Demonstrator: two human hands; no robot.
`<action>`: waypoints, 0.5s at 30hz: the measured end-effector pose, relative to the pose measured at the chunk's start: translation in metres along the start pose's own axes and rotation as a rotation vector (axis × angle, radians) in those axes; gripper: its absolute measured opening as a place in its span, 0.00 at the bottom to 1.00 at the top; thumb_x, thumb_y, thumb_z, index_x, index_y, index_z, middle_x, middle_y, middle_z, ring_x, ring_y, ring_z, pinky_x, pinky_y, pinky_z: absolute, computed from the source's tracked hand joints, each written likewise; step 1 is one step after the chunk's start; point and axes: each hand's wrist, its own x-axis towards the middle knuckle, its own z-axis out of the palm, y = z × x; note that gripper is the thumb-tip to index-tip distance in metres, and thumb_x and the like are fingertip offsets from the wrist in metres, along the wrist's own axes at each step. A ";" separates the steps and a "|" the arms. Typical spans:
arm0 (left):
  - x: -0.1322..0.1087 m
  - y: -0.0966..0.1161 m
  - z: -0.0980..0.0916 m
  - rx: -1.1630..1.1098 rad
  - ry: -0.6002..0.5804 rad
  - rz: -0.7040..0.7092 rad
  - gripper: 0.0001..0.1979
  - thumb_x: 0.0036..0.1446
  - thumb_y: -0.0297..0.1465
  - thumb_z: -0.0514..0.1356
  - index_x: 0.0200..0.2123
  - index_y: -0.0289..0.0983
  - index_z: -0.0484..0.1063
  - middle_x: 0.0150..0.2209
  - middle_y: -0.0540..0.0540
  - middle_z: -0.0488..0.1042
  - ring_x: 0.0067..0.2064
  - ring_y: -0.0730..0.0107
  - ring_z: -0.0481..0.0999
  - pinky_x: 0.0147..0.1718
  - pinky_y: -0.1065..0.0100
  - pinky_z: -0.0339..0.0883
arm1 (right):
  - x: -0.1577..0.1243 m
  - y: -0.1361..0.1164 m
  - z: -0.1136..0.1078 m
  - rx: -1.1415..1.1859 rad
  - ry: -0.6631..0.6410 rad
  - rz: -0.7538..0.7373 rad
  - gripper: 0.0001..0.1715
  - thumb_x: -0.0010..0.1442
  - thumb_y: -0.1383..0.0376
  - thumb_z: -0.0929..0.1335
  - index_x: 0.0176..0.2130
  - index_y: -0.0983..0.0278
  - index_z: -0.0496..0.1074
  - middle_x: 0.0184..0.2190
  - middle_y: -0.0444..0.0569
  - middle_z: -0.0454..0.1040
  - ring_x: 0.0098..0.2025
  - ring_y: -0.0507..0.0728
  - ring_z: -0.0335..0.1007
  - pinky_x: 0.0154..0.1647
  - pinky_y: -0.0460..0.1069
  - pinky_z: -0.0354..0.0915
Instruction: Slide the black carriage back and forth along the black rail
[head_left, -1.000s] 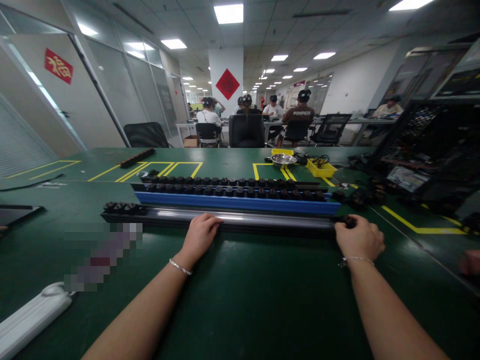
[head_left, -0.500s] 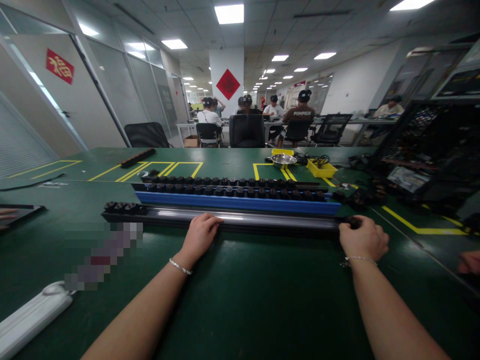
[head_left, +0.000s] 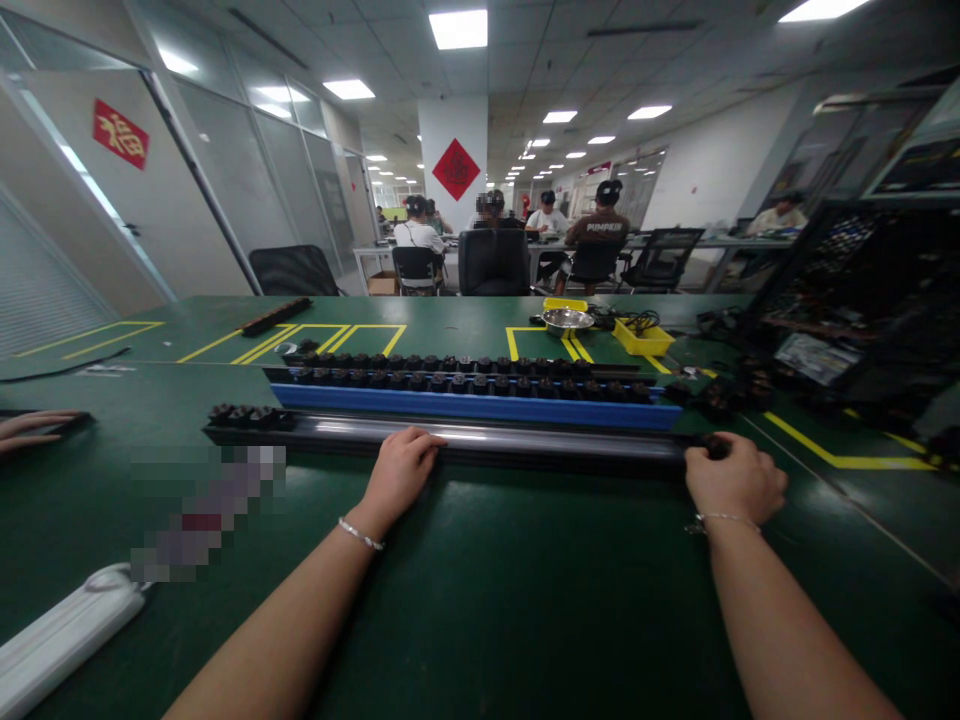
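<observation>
A long black rail [head_left: 525,440] with a shiny channel lies across the green table in front of me. Several small black socket-like modules [head_left: 247,415] sit in its left end. My left hand [head_left: 405,462] is closed over the near edge of the rail, left of its middle. At the right end, my right hand [head_left: 739,478] is closed on a small black module [head_left: 714,443], mostly hidden by the fingers. Whether that module is inside the channel or just beyond its end, I cannot tell.
Behind the rail stands a blue rail [head_left: 480,408] beside rows of black modules [head_left: 457,380]. A metal bowl [head_left: 568,320], a yellow bin [head_left: 643,338] and loose black parts [head_left: 720,395] are farther right. Another person's hand [head_left: 37,428] rests at the left edge. A white strip [head_left: 67,635] lies near left.
My right hand has shifted slightly right; my left hand stays put. The other person's hand at the left reaches farther in. A hand at the right edge has left the view.
</observation>
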 end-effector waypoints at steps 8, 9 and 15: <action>0.000 0.000 0.000 0.002 -0.008 -0.009 0.10 0.57 0.27 0.54 0.39 0.41 0.74 0.36 0.47 0.74 0.40 0.65 0.72 0.42 0.61 0.65 | 0.001 0.000 -0.004 -0.003 -0.011 0.025 0.26 0.53 0.54 0.60 0.48 0.59 0.68 0.47 0.57 0.67 0.50 0.65 0.58 0.43 0.56 0.57; 0.000 0.000 0.000 0.001 -0.009 -0.008 0.10 0.57 0.27 0.54 0.39 0.41 0.74 0.36 0.47 0.74 0.40 0.65 0.72 0.42 0.61 0.65 | 0.001 0.000 -0.004 -0.003 -0.014 0.026 0.26 0.53 0.54 0.60 0.48 0.59 0.68 0.47 0.57 0.67 0.50 0.65 0.58 0.43 0.56 0.57; 0.000 0.000 0.000 -0.006 -0.016 -0.004 0.10 0.57 0.26 0.54 0.39 0.40 0.74 0.36 0.47 0.73 0.40 0.65 0.72 0.42 0.61 0.65 | 0.005 0.003 -0.005 0.002 0.001 0.011 0.27 0.53 0.55 0.60 0.49 0.61 0.69 0.46 0.58 0.68 0.49 0.65 0.60 0.43 0.55 0.57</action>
